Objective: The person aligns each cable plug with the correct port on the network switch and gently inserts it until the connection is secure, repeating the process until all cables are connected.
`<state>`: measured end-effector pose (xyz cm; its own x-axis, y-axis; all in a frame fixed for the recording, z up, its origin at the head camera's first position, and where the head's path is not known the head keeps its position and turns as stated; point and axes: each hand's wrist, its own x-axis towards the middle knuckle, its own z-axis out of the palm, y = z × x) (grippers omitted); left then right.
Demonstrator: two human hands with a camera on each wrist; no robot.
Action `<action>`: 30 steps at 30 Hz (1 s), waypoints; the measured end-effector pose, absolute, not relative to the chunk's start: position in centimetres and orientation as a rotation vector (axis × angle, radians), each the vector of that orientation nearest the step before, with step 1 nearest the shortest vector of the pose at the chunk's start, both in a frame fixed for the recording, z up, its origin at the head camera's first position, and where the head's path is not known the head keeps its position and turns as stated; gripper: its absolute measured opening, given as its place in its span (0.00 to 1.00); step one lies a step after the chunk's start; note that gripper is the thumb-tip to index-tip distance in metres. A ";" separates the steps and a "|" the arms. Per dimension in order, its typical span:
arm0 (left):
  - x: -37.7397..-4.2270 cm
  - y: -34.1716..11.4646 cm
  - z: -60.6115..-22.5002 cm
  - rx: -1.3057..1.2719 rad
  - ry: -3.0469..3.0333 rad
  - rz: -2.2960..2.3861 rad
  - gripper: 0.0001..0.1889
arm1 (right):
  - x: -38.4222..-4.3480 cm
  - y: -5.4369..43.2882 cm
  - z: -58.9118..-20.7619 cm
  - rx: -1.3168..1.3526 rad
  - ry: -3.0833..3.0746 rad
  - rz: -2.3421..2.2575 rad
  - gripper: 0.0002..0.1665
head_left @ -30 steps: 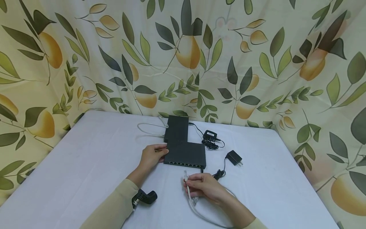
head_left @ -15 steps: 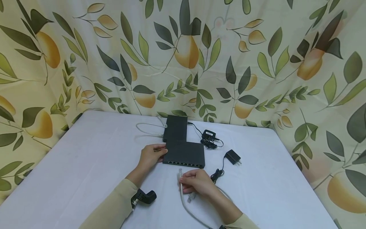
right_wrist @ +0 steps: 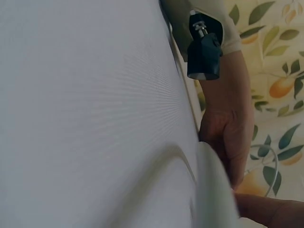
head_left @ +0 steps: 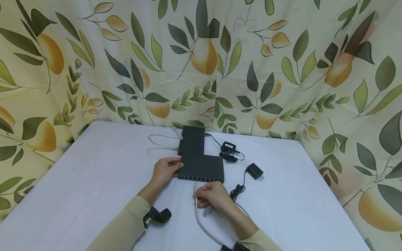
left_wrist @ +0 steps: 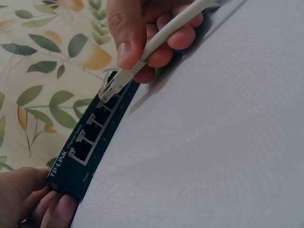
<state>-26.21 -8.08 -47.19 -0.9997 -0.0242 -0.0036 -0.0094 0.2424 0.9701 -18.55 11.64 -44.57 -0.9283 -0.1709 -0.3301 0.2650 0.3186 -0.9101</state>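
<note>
A black TP-LINK Ethernet switch (head_left: 202,168) lies on the white-covered table, its row of ports facing me. My left hand (head_left: 165,170) grips the switch's left end between thumb and fingers. With thumb and fingertips, my right hand (head_left: 215,196) pinches a pale grey network cable (head_left: 201,225) just behind its clear plug (left_wrist: 112,91). In the left wrist view that plug points at the ports and overlaps the switch's front face (left_wrist: 102,126). The cable's other plug (head_left: 207,210) hangs under the right hand. In the right wrist view the cable (right_wrist: 213,190) looms close and blurred.
Behind the switch stands a second black box (head_left: 191,137), with a looped pale cable (head_left: 158,142) at its left. A black adapter (head_left: 228,147) with bundled cord sits to its right. Another plug adapter (head_left: 255,170) lies nearer, its cord bundle (head_left: 237,191) beside my right wrist.
My right hand has moved left and a little forward with the cable, bringing the plug up near the front of the switch. My left hand keeps its hold on the switch.
</note>
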 end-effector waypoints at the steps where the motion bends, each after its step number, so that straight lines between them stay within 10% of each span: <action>1: -26.2 -8.1 -47.2 0.029 -2.465 -1.923 0.16 | -18.6 11.6 -44.6 0.083 2.232 -1.636 0.10; 30: -26.4 -8.0 -47.2 0.073 -2.502 -1.898 0.16 | -19.8 10.8 -44.8 0.122 2.311 -1.631 0.08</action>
